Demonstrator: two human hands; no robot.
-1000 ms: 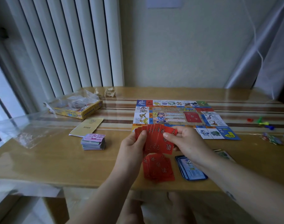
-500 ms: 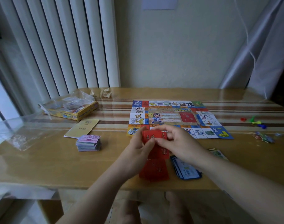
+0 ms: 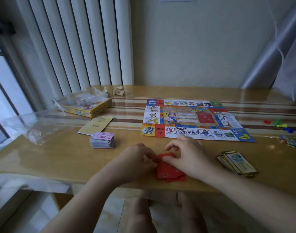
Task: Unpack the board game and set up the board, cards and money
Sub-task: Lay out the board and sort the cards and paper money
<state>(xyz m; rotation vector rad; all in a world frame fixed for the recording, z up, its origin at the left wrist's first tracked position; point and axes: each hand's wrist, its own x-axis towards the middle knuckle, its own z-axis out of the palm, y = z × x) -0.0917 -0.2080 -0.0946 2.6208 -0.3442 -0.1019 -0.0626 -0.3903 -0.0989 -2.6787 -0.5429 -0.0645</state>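
The colourful game board (image 3: 191, 120) lies unfolded flat on the wooden table (image 3: 59, 158). Near the front edge sits a pile of red cards (image 3: 169, 172). My left hand (image 3: 137, 160) and my right hand (image 3: 189, 157) are both down on that pile, fingers curled and pinching the top red cards from either side. A stack of paper money (image 3: 102, 140) stands to the left. A fanned stack of picture cards (image 3: 236, 163) lies to the right. The blue cards seen before are hidden behind my right forearm.
The yellow game box (image 3: 88, 106) with plastic wrap sits at the back left, a yellow rules leaflet (image 3: 96, 124) beside it. A clear plastic bag (image 3: 34, 128) lies far left. Coloured pawns (image 3: 281, 126) and small tokens (image 3: 290, 142) lie at the right.
The fanned red cards were squared together and brought down from above the table onto the red pile near the front edge; both hands followed them down.
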